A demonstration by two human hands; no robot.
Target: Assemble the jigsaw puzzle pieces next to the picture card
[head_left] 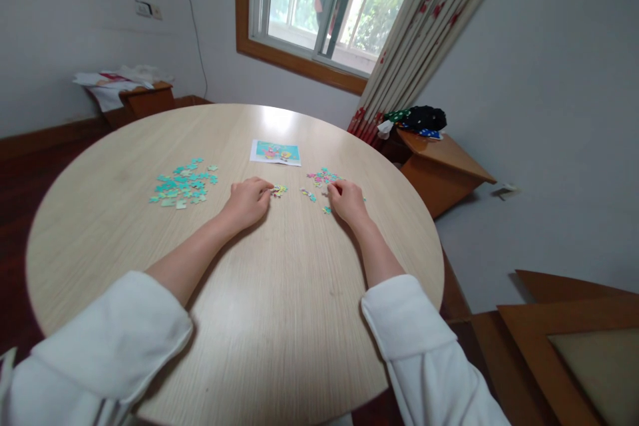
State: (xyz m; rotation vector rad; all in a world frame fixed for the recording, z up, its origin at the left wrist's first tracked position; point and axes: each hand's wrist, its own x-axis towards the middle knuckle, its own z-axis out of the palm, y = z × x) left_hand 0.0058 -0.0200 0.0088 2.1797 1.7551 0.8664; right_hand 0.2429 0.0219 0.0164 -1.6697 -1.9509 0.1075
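Observation:
My left hand (248, 202) rests on the table with its fingers curled, thumb and fingertips at the left edge of a small cluster of joined yellowish puzzle pieces (280, 191). To its right lies a short joined strip of puzzle pieces (308, 195). My right hand (348, 201) is closed in a pinch among the right-hand pieces; whatever is between its fingertips is too small to make out. Just beyond it sits a heap of pink and teal puzzle pieces (323, 177). A single teal and yellow puzzle piece (326, 210) lies nearer to me.
Many loose teal and green puzzle pieces (182, 184) spread over the left of the round wooden table (269, 333). A printed picture sheet (275, 152) lies beyond my hands. A wooden stool with cloths (424, 118) stands at the right, near the curtain (424, 20).

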